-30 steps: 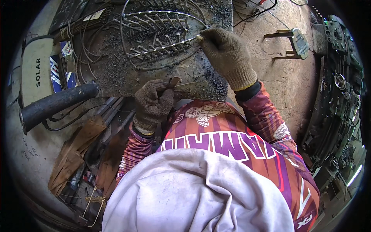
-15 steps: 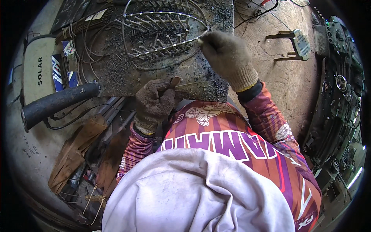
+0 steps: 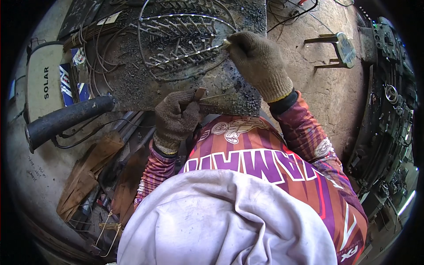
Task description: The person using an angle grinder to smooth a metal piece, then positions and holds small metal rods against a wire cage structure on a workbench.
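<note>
My right hand [image 3: 259, 64], in a grey-brown knitted glove, is closed in a pinch at the right tip of a curved metal frame [image 3: 190, 56]. A small pale piece [image 3: 226, 42] shows at its fingertips; its kind I cannot make out. Several short metal pins stand along the frame, with white spots on the bar. The frame lies inside a thin wire loop [image 3: 176, 79]. My left hand [image 3: 176, 115], gloved alike, is closed at the near edge of the table around a flat brown strip [image 3: 200, 93], whose lower part is hidden. A thin rod [image 3: 216, 96] lies beside it.
Dark grit covers the metal table [image 3: 128, 95]. A thick black pipe [image 3: 70, 117] juts out at left, near a pale cylinder [image 3: 44, 84] and bent wires [image 3: 99, 57]. A small stool [image 3: 342, 49] stands on the floor at right, with dark machinery [image 3: 391, 110] beyond.
My right hand has shifted slightly up and left along the frame tip, and the pale piece shows more clearly. My left hand stays put.
</note>
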The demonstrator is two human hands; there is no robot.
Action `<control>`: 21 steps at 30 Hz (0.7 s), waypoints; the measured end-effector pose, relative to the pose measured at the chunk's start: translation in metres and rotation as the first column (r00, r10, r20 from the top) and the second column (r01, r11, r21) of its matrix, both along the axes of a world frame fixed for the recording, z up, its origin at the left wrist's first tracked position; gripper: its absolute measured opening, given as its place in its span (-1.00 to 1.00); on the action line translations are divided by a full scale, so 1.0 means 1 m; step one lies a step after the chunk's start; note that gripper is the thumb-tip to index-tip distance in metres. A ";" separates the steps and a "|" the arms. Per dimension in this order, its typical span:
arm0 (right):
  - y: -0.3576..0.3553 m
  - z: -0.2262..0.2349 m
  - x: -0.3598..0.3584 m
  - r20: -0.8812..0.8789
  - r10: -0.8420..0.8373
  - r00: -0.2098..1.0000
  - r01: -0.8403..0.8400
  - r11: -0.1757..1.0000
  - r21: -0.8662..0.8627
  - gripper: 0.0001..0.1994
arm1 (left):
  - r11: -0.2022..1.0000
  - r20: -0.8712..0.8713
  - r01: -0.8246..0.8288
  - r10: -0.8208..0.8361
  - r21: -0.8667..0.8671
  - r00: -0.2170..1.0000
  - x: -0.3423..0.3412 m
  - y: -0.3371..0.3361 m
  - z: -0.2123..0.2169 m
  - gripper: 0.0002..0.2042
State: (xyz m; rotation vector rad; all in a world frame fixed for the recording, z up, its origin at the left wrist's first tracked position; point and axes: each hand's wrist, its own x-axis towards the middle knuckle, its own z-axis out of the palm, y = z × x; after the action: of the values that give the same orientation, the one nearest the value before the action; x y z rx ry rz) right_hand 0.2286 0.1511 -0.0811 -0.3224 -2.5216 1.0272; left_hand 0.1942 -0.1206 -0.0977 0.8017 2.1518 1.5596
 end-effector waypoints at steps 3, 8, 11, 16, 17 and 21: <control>-0.002 0.001 0.007 0.039 -0.014 0.999 0.014 1.000 -0.002 -0.80 | 0.999 -0.039 0.000 -0.002 -0.040 0.999 0.001 0.000 0.001 -0.79; -0.005 0.010 0.025 0.203 -0.019 0.979 0.031 0.998 -0.052 -0.78 | 1.000 -0.033 -0.024 0.024 0.003 0.999 0.001 0.002 0.000 -0.82; 0.001 0.001 0.030 0.116 -0.052 0.992 0.070 0.986 -0.153 -0.79 | 0.998 0.014 -0.047 0.046 0.047 0.999 0.004 0.000 -0.006 -0.82; -0.001 -0.009 0.039 0.069 -0.023 0.997 0.036 0.980 -0.195 -0.78 | 0.999 -0.103 -0.035 0.031 -0.039 0.994 0.000 0.001 -0.002 -0.82; -0.003 -0.009 0.040 0.087 0.001 0.996 0.016 0.980 -0.199 -0.79 | 0.997 -0.118 -0.033 0.024 -0.069 0.993 0.000 0.001 -0.001 -0.82; -0.016 -0.008 0.046 -0.044 0.112 0.993 -0.116 0.988 -0.106 -0.84 | 0.999 -0.119 -0.033 0.036 0.025 0.992 0.000 0.007 0.001 -0.84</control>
State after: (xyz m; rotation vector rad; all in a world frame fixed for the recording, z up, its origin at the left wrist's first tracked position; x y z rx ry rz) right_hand 0.2749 0.1348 -0.0892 -0.1890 -2.4801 1.2050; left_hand 0.1939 -0.1131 -0.0963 0.8912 2.2470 1.5935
